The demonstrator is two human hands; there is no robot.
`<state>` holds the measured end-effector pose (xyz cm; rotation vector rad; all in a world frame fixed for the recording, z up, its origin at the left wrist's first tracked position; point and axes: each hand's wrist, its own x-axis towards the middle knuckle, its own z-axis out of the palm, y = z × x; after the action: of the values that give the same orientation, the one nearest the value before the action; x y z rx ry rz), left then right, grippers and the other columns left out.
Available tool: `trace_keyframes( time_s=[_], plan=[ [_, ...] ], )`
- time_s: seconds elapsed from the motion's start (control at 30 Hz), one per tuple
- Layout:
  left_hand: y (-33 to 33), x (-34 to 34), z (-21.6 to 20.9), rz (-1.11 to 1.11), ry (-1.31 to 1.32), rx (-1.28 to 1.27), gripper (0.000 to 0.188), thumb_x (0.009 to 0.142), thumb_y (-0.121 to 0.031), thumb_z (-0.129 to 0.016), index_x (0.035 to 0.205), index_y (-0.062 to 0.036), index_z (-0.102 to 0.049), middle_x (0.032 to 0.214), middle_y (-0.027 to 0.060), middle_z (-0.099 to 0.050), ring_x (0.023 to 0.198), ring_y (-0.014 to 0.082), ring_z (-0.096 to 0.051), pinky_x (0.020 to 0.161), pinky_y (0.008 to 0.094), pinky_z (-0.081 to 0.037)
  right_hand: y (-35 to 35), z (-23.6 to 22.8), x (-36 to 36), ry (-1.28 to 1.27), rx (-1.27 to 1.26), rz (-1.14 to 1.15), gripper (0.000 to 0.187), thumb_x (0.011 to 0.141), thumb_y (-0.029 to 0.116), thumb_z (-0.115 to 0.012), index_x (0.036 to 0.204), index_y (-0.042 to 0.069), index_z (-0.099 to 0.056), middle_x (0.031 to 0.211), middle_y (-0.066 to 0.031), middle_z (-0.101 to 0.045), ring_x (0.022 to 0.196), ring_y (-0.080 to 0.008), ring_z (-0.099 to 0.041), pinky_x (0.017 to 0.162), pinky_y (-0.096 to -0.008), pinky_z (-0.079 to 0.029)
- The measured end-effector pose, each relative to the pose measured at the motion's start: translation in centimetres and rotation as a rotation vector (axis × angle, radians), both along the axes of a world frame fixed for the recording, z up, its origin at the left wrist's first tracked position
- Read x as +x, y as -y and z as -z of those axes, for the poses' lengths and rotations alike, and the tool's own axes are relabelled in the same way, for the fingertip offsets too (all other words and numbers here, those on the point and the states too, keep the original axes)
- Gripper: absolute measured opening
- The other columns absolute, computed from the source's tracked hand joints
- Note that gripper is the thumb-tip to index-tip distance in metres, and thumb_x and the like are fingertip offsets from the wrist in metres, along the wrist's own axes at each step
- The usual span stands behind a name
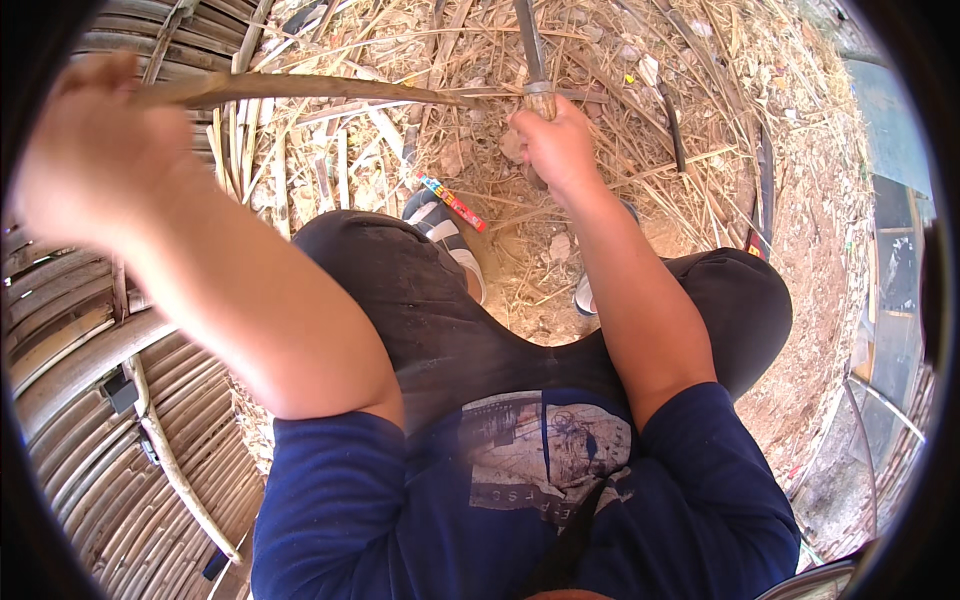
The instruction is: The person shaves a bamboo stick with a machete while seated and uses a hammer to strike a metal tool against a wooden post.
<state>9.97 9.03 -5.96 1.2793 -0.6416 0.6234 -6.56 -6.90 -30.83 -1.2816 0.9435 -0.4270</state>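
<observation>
My left hand (115, 165) is raised at the far left, smeared by motion, with its fingers closed around one end of a long brown strip (300, 90) that looks like split bamboo. The strip runs nearly level to the right, and its tapered end comes close to the knife; whether they touch I cannot tell. In my right hand (562, 150) is a large knife, gripped by its wooden handle (540, 103). Its dark metal blade (530, 45) points away from me, beyond the top edge of the view.
Shavings and split strips (460, 45) litter the ground. A red packet (465, 213) with a multicoloured end lies beside my left foot. A dark, narrow piece (672, 125) lies right of my right hand. A slatted bamboo wall (150, 480) rises on the left; grey-blue panels (890, 120) stand right.
</observation>
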Motion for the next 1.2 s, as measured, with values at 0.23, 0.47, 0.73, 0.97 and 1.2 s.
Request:
trace_keyframes(
  time_s=[0.23,0.47,0.73,0.97,1.2],
  plan=[
    [0.8,2.3,1.5,0.199,-0.112,-0.181,0.022,0.091,-0.02,-0.051,0.078,-0.0069,-0.04,0.064,0.004,-0.037,0.053,0.0171,-0.037,0.051,0.0317,-0.032,0.4,0.6,0.0,-0.031,-0.05,-0.03,0.031,0.085,0.018,-0.068,0.11,0.001,-0.065,0.078,-0.0093,-0.066,0.059,-0.0176,-0.06,0.056,-0.0348,-0.049],
    [1.4,1.8,1.2,0.176,-0.115,-0.212,0.026,0.084,-0.025,-0.049,0.068,-0.0121,-0.033,0.062,0.0033,-0.032,0.051,0.0149,-0.03,0.05,0.0301,-0.025,0.6,0.5,0.0,-0.134,-0.412,-0.099,0.034,0.083,0.023,-0.074,0.105,-0.001,-0.067,0.086,-0.0177,-0.072,0.079,-0.0312,-0.07,0.073,-0.0413,-0.053],
    [1.7,2.7,2.3,-0.014,-0.23,-0.16,0.028,0.098,-0.021,-0.054,0.079,-0.0054,-0.041,0.064,0.0033,-0.037,0.052,0.015,-0.036,0.051,0.0319,-0.035,-3.3,7.4,-2.2,-0.316,-0.55,-0.206,0.038,0.083,0.02,-0.07,0.114,-0.002,-0.061,0.093,-0.0257,-0.071,0.092,-0.0437,-0.069,0.08,-0.0495,-0.054],
    [2.4,1.5,3.3,0.005,-0.24,-0.134,0.026,0.102,-0.025,-0.047,0.091,-0.0031,-0.04,0.067,0.0037,-0.041,0.057,0.0169,-0.041,0.065,0.0367,-0.045,-3.3,11.4,-2.3,-0.544,-0.532,-0.432,0.042,0.08,0.019,-0.071,0.112,-0.006,-0.06,0.1,-0.0296,-0.069,0.098,-0.0449,-0.067,0.086,-0.0502,-0.054],
    [2.9,2.1,2.6,0.339,-0.238,-0.199,0.022,0.095,-0.024,-0.047,0.083,-0.0082,-0.039,0.064,0.0022,-0.034,0.058,0.0165,-0.034,0.059,0.0335,-0.034,-2.2,10.9,-3.0,-0.516,-0.41,-0.399,0.05,0.078,0.023,-0.072,0.12,-0.002,-0.062,0.106,-0.0282,-0.069,0.103,-0.0429,-0.067,0.091,-0.0471,-0.053]
  ],
)
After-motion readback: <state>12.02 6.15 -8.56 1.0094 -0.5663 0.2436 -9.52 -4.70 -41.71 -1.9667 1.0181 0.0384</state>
